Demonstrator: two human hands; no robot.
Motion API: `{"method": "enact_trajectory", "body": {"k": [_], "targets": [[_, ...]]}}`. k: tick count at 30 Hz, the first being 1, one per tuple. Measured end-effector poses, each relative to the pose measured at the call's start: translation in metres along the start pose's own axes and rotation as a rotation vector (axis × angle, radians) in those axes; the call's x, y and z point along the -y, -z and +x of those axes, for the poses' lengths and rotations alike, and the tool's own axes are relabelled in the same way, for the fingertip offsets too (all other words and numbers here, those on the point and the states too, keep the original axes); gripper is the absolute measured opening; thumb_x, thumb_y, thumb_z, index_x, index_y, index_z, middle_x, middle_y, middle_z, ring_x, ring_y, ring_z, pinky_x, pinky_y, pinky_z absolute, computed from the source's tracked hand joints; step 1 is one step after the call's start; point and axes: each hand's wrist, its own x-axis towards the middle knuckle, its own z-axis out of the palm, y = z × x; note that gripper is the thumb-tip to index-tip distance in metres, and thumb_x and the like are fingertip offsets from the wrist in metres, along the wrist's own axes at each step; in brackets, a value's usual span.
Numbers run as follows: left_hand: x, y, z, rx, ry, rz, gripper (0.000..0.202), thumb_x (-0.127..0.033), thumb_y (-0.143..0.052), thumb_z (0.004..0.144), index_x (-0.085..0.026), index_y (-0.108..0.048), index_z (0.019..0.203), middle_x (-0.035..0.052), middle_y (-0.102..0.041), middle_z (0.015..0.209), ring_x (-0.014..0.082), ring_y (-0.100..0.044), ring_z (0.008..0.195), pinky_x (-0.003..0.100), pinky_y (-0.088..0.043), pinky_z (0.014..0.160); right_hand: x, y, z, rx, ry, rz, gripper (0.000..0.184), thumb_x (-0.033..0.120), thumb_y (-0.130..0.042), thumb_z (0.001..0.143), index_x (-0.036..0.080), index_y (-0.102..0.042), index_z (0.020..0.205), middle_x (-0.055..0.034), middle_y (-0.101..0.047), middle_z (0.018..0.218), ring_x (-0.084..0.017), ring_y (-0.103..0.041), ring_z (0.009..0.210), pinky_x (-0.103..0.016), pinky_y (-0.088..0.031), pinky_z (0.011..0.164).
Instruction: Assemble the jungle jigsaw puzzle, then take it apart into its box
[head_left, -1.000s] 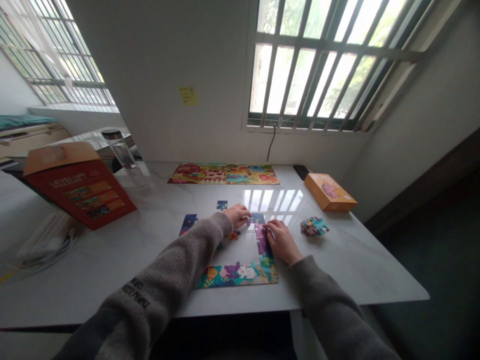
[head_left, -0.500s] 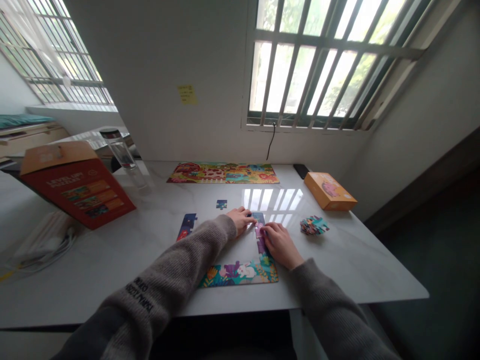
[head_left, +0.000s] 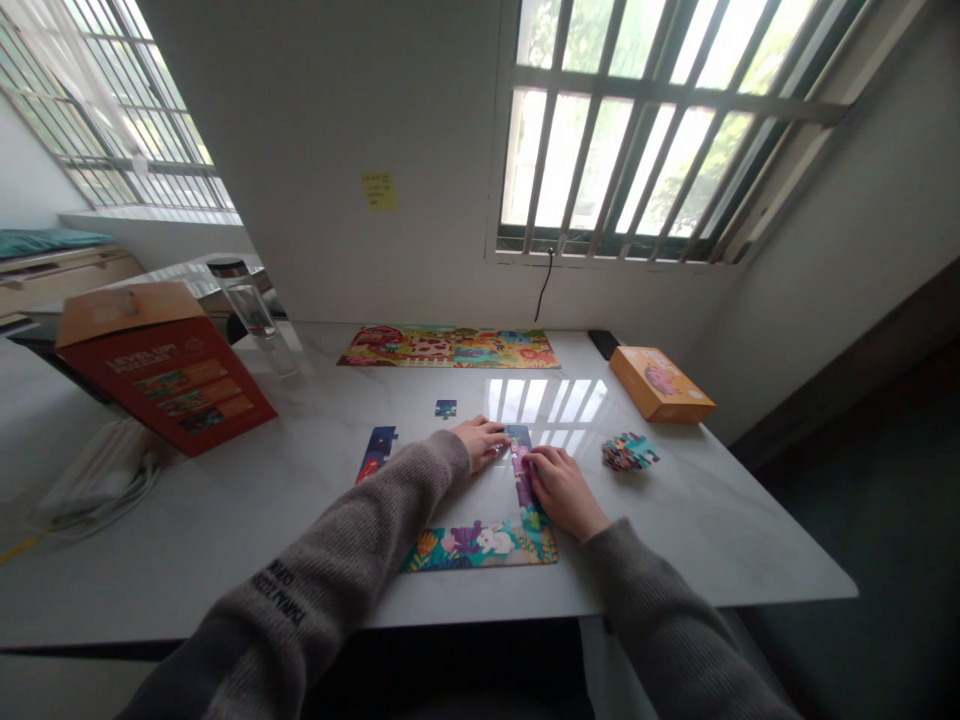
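Fingers (head_left: pixel 537 463) of the right hand (head_left: pixel 564 490) lie flat and close together on the column of purple jigsaw pieces (head_left: pixel 522 474), bottom centre of the frame; narrow spread, no clear pinch, can't tell if they're gripping anything. Left hand (head_left: pixel 478 444) sits just left of that column, its fingers bunched narrow, tips at or touching the dark blue piece (head_left: pixel 517 435) at the column's top end; contact not certain from this angle. Column runs up from the right end of the border strip (head_left: pixel 480 549) on the near side of the desk (head_left: pixel 697 530). Wrists low, both forearms angled in toward the centre, left sleeve (head_left: pixel 337 545) and right sleeve (head_left: pixel 660 610) in grey knit down to the wrists, arms leaving by the bottom corners. Technique, my read: line the tabs up before any pressure, keep the pads flat on the card, press straight down at the joint, and brace the neighbouring piece with the other hand so the column doesn't slide on the polished top. Forcing a misaligned joint would likely ride the edges up. Around the work: two-piece dark blue strip (head_left: pixel 377 453) left of the left hand, single loose piece (head_left: pixel 445 408) above it, pile of loose pieces (head_left: pixel 630 452) right of the right hand, orange box (head_left: pixel 660 385) beyond that. Assembled farm-scene puzzle (head_left: pixel 448 347) along the far edge of the desk, red box (head_left: pixel 169 365) propped at left.
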Motion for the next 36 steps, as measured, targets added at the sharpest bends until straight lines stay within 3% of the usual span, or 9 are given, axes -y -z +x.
{"method": "enact_trajectory", "body": {"k": [8, 17, 22, 25, 30, 36], "targets": [[-0.01, 0.002, -0.003, -0.003, 0.005, 0.081, 0.039, -0.027, -0.057, 0.092, -0.027, -0.062, 0.13, 0.0089, -0.057, 0.139, 0.0278, -0.052, 0.116, 0.044, -0.046, 0.102, 0.0, -0.004, -0.001, 0.004, -0.01, -0.044, 0.029, 0.027, -0.045, 0.099, 0.022, -0.057, 0.125, -0.0095, -0.054, 0.143, -0.026, -0.047, 0.13, -0.045, -0.038, 0.108], [-0.012, 0.002, -0.003, -0.028, -0.011, 0.039, 0.035, -0.024, -0.058, 0.091, -0.026, -0.066, 0.124, 0.0108, -0.058, 0.137, 0.029, -0.054, 0.116, 0.045, -0.047, 0.101, -0.001, -0.008, 0.0, 0.026, -0.003, -0.051, 0.032, 0.03, -0.043, 0.1, 0.022, -0.054, 0.129, -0.0096, -0.055, 0.144, -0.026, -0.046, 0.134, -0.047, -0.036, 0.112], [0.002, 0.01, -0.014, -0.072, 0.022, -0.051, 0.035, -0.029, -0.058, 0.091, -0.023, -0.065, 0.125, 0.0098, -0.062, 0.131, 0.0265, -0.054, 0.118, 0.042, -0.044, 0.107, -0.001, -0.006, 0.0, 0.011, -0.014, -0.024, 0.03, 0.03, -0.044, 0.099, 0.023, -0.056, 0.126, -0.0103, -0.054, 0.142, -0.027, -0.047, 0.132, -0.047, -0.038, 0.11], [0.02, 0.026, -0.039, -0.168, 0.107, -0.086, 0.033, -0.032, -0.056, 0.092, -0.022, -0.067, 0.121, 0.0094, -0.066, 0.124, 0.0276, -0.055, 0.114, 0.044, -0.045, 0.103, -0.005, -0.007, 0.001, -0.04, -0.057, 0.026, 0.032, 0.03, -0.042, 0.099, 0.021, -0.054, 0.128, -0.0127, -0.056, 0.138, -0.026, -0.049, 0.129, -0.045, -0.04, 0.109], [0.052, 0.054, -0.105, -0.314, 0.202, -0.245, 0.032, -0.036, -0.05, 0.093, -0.021, -0.069, 0.112, 0.0077, -0.071, 0.11, 0.0244, -0.061, 0.106, 0.041, -0.047, 0.102, -0.014, -0.012, 0.004, -0.068, -0.085, 0.099, 0.039, 0.025, -0.039, 0.098, 0.019, -0.049, 0.135, -0.012, -0.062, 0.13, -0.025, -0.054, 0.122, -0.044, -0.043, 0.107], [0.073, 0.058, -0.176, -0.495, 0.624, -0.429, 0.034, -0.047, -0.046, 0.091, -0.026, -0.068, 0.107, 0.0051, -0.074, 0.106, 0.025, -0.066, 0.099, 0.044, -0.054, 0.092, -0.016, -0.013, 0.005, -0.049, -0.08, 0.071, 0.042, 0.026, -0.045, 0.094, 0.019, -0.05, 0.135, -0.0113, -0.062, 0.129, -0.026, -0.054, 0.121, -0.043, -0.042, 0.105]]}}
